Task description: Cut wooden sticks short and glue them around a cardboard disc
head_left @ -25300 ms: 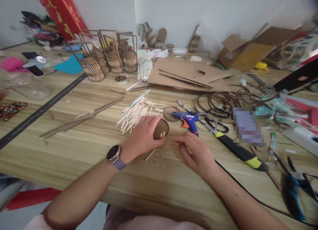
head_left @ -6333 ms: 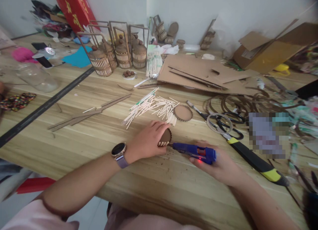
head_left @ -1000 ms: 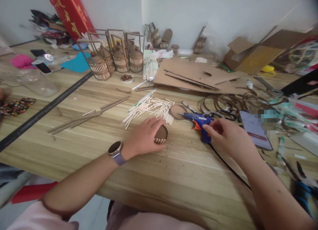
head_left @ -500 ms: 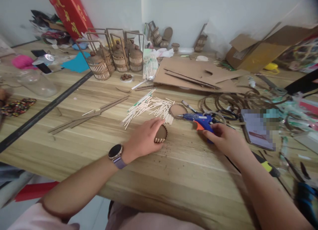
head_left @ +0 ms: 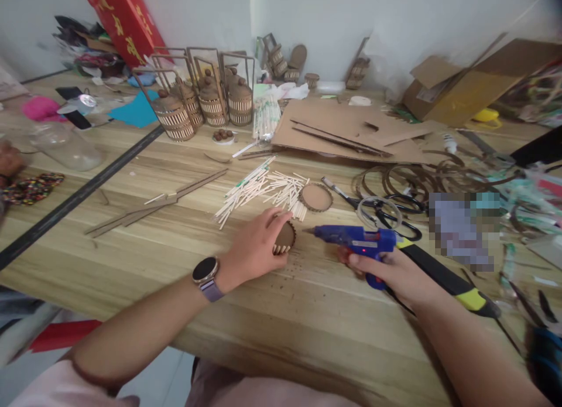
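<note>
My left hand, with a watch on its wrist, holds a small round cardboard piece on the table; short pale sticks stand along its near edge. In my right hand is a blue glue gun, its nozzle pointing left towards the round piece, a short gap apart from it. Fingers wrap its handle and trigger. Beyond my left hand lies a loose pile of pale sticks. A second round cardboard piece lies flat at the right end of the pile.
Small lidded baskets with tall handles stand at the back left. Cardboard sheets lie at the back. Scissors, a black and yellow tool, a blurred phone and brown strips crowd the right. Another person's hand shows at far left.
My right hand has lifted the glue gun and brought it nearer, now level with the round piece. My left hand and the round piece have hardly moved.
</note>
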The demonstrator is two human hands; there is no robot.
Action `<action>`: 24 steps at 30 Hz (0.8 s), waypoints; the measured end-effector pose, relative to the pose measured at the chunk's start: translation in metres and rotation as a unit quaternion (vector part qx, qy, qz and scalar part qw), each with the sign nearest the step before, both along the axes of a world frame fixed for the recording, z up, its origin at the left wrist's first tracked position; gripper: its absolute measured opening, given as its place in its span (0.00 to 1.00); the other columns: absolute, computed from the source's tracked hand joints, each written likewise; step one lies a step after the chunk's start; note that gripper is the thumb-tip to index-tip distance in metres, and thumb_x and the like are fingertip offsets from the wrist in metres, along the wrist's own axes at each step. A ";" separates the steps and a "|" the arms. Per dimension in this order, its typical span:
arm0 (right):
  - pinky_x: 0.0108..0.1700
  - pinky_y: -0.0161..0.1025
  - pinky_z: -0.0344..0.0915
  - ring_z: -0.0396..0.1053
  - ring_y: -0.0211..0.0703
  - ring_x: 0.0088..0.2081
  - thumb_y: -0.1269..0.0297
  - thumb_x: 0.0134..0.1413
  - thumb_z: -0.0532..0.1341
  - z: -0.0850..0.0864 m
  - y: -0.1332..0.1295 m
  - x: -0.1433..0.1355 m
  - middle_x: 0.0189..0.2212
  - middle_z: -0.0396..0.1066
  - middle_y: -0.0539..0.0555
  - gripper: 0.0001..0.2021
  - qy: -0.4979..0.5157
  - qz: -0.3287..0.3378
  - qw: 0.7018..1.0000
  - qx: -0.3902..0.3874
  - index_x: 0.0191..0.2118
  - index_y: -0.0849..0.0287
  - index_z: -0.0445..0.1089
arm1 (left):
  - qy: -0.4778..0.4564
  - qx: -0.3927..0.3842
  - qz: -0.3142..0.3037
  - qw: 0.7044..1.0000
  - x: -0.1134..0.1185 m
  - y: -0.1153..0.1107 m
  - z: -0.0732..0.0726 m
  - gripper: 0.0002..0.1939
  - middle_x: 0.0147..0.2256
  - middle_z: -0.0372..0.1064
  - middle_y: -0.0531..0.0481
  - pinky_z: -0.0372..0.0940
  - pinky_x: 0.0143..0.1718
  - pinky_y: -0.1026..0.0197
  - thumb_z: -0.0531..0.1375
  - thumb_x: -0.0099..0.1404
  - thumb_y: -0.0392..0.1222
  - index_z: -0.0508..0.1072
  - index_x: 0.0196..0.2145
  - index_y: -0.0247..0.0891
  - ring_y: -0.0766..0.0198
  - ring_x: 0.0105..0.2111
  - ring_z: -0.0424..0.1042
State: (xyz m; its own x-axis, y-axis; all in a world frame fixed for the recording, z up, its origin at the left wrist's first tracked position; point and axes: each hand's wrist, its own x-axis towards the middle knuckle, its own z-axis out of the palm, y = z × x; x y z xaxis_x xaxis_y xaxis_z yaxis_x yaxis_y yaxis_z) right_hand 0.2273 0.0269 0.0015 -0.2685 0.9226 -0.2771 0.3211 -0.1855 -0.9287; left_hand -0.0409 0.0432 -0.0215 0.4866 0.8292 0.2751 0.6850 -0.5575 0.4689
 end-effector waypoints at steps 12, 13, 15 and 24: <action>0.34 0.41 0.72 0.73 0.47 0.32 0.57 0.56 0.58 0.006 -0.001 -0.010 0.31 0.77 0.55 0.13 -0.153 0.165 0.957 0.186 0.40 0.58 0.76 | 0.004 -0.010 0.005 1.000 0.000 0.000 -0.001 0.38 0.60 0.55 0.38 0.61 0.60 0.43 0.64 0.55 0.34 0.55 0.61 0.41 0.45 0.60 0.61; 0.35 0.41 0.72 0.74 0.48 0.33 0.58 0.56 0.58 0.005 -0.002 -0.011 0.34 0.78 0.56 0.13 -0.158 0.171 0.955 0.186 0.41 0.58 0.76 | 0.006 -0.011 0.006 1.000 0.000 0.000 -0.002 0.38 0.60 0.55 0.38 0.61 0.60 0.43 0.64 0.55 0.34 0.55 0.61 0.41 0.45 0.60 0.61; 0.36 0.42 0.73 0.75 0.49 0.34 0.58 0.57 0.57 0.003 -0.003 -0.012 0.35 0.79 0.57 0.14 -0.168 0.178 0.952 0.186 0.41 0.59 0.75 | 0.010 -0.015 0.007 1.000 0.000 0.000 -0.001 0.38 0.60 0.55 0.37 0.62 0.59 0.43 0.64 0.55 0.34 0.56 0.61 0.40 0.45 0.59 0.61; 0.32 0.41 0.69 0.71 0.47 0.30 0.56 0.58 0.54 0.001 -0.005 -0.014 0.30 0.75 0.57 0.13 -0.204 0.193 0.941 0.189 0.35 0.60 0.70 | 0.010 -0.011 0.011 1.000 0.000 0.000 -0.001 0.37 0.60 0.56 0.37 0.62 0.59 0.44 0.64 0.55 0.35 0.57 0.61 0.39 0.45 0.59 0.61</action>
State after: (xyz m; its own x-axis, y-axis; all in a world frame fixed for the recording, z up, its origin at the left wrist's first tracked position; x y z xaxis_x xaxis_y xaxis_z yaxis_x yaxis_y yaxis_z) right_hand 0.2135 0.0222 0.0026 -0.5458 0.8318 -0.1015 0.6407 0.3362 -0.6903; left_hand -0.0405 0.0435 -0.0228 0.4742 0.8453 0.2463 0.7062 -0.5322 0.4669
